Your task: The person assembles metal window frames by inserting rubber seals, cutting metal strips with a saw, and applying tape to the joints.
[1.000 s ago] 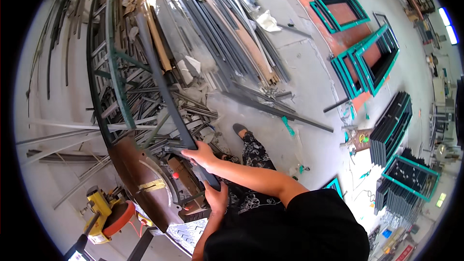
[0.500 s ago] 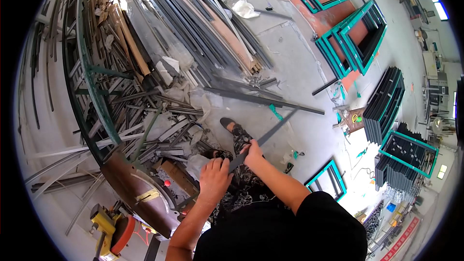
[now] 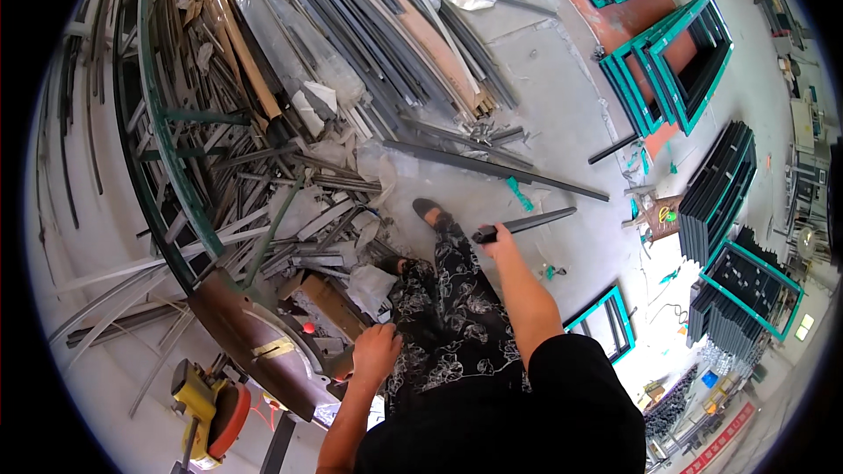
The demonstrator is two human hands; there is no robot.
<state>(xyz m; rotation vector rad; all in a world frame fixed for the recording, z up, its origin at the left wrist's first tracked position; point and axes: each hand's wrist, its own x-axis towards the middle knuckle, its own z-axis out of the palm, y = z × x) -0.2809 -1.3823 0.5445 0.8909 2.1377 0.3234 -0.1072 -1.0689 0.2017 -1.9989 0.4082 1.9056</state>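
My right hand [image 3: 502, 243] is closed round a short dark grey metal profile [image 3: 537, 221], near one end. The bar's other end points away to the right, above the floor. My left hand [image 3: 378, 351] is lower and to the left, apart from the bar, beside the brown machine table [image 3: 255, 342]. Its fingers are curled, and whatever they may hold is hidden. Next to it are a cardboard box [image 3: 334, 305] and a small red knob [image 3: 308, 328].
Scrap profile offcuts [image 3: 307, 219] lie heaped ahead on the left, with long profiles [image 3: 378, 26] beyond. A long bar [image 3: 500, 172] crosses the floor ahead. A green rail [image 3: 154, 79] runs along the left. Green-edged frames [image 3: 676, 61] stand right. A yellow motor [image 3: 195, 391] sits lower left.
My left hand has let go of the profile and moved down beside the machine. My right hand has carried the bar right and forward, turning it closer to level across the view.
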